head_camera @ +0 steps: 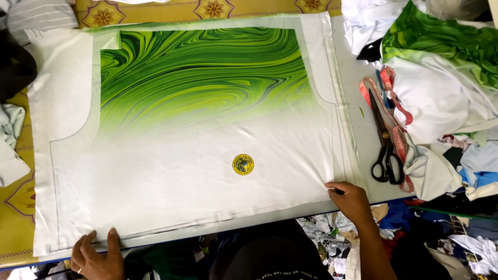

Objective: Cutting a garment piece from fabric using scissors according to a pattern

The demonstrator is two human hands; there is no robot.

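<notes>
On the table, a white fabric panel is lying flat, its upper part printed with green swirls and a small round yellow badge sitting low on the white area. Along the panel's near edge, both hands are working at opposite corners. The left hand is pressing on the near left corner, fingers spread and flat on the cloth, gripping nothing. The right hand is resting at the near right corner, fingers curled around a thin dark marker whose tip is pointing toward the panel's edge. The panel is thus lying ahead of both hands, stretching away from them and between them.

Beside the panel's right edge, black scissors are lying closed on bare table, well apart from the right hand. A pink tape measure is looping around and under them. Heaped garments, white and green, are crowding the table's right side.
</notes>
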